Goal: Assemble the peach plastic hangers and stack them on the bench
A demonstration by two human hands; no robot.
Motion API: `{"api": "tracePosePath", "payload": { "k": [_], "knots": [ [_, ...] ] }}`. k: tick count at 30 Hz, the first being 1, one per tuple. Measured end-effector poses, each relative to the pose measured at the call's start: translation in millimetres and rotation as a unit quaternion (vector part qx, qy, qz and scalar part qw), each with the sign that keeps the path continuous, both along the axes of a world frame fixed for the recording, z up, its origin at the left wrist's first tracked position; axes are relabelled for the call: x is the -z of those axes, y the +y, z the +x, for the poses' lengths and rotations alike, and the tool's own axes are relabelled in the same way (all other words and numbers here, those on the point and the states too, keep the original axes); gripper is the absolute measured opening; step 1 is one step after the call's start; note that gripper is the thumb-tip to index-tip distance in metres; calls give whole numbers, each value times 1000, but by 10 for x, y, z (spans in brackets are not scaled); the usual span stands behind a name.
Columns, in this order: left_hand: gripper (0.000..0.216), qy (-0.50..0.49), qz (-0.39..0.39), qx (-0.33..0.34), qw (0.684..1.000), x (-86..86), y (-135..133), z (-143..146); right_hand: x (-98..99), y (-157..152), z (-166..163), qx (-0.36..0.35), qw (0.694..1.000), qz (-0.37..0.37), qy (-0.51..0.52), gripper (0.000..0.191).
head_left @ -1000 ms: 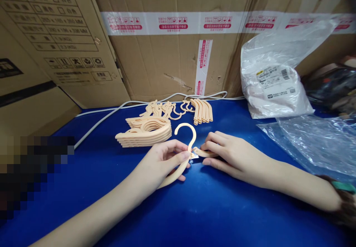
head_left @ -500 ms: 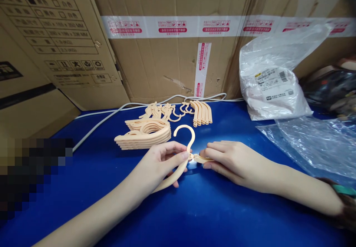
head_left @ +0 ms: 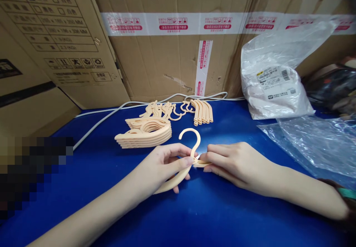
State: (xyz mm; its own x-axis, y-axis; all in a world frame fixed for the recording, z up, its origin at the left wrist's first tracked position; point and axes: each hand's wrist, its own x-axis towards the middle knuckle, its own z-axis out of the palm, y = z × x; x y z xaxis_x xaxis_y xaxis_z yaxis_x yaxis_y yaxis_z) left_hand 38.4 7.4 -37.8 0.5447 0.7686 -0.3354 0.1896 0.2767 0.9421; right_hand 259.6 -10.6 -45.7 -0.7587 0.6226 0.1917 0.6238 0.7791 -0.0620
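Note:
My left hand (head_left: 169, 164) pinches a cream plastic hanger part (head_left: 174, 180) near the base of its hook (head_left: 196, 137), which curls upward. One curved arm of that part runs down left beneath the palm. My right hand (head_left: 229, 162) grips a separate cream hanger arm (head_left: 202, 163), most of it covered by the fingers. The tip of this arm meets the joint below the hook, beside my left thumb. Whether the two pieces are locked together cannot be made out. Behind my left hand lies a neat stack of cream hanger parts (head_left: 144, 137).
Loose hanger hooks (head_left: 164, 110) and a row of hanger arms (head_left: 203, 112) lie farther back on the blue table (head_left: 178, 217). A white cable (head_left: 102, 123) runs along cardboard boxes (head_left: 167, 62). At right are a white plastic bag (head_left: 275, 87) and clear plastic film (head_left: 314, 143).
The hooked part in my left hand has shifted right and slightly down toward the arm in my right hand. The gap between the two pieces has closed.

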Motion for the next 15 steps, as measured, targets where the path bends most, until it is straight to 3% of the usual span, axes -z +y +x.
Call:
{"api": "tracePosePath", "payload": {
  "k": [7,15],
  "knots": [
    [29,-5,19,-4,1000,-62,-32,-16,-47,-46,-23,6,998,-48,34,33],
    [26,-6,68,-13,998,-52,-20,-15,-121,-92,-68,41,973,-206,100,28]
  ]
}}
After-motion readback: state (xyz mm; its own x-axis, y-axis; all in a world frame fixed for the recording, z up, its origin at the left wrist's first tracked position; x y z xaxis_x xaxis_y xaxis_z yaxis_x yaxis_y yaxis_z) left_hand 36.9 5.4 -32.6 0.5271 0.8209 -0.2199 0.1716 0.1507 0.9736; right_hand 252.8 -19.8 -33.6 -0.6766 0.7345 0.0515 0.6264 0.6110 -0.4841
